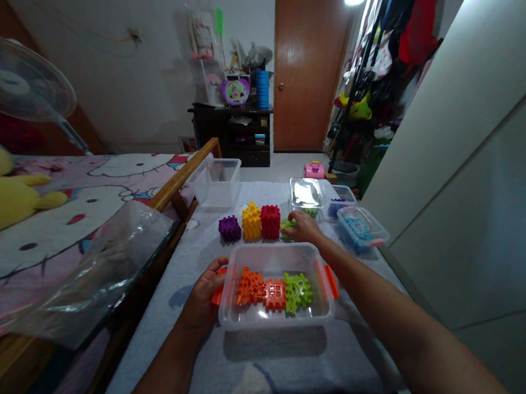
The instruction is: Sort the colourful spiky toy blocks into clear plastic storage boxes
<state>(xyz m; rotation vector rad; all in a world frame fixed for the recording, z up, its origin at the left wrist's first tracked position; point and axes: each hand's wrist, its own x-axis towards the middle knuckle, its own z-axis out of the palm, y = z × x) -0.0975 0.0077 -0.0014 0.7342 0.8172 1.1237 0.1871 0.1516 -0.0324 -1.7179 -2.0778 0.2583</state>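
A clear plastic box (276,318) with orange handles stands near me, with orange pieces (250,286), a lighter orange-red piece (274,295) and green pieces (297,292) in it. My left hand (207,289) grips its left side at the orange handle. Beyond the box, my right hand (305,226) has its fingers closed round a green piece (287,227). To the left of that hand are a red block stack (271,222), a yellow stack (251,221) and a purple stack (229,229).
An open clear bin (217,186) stands at the back left. A silvery-lidded container (306,194), a box with blue-purple pieces (341,198) and a light-blue box (363,227) are on the right. A wooden rail (185,175) borders the left side; a cabinet (493,198) borders the right.
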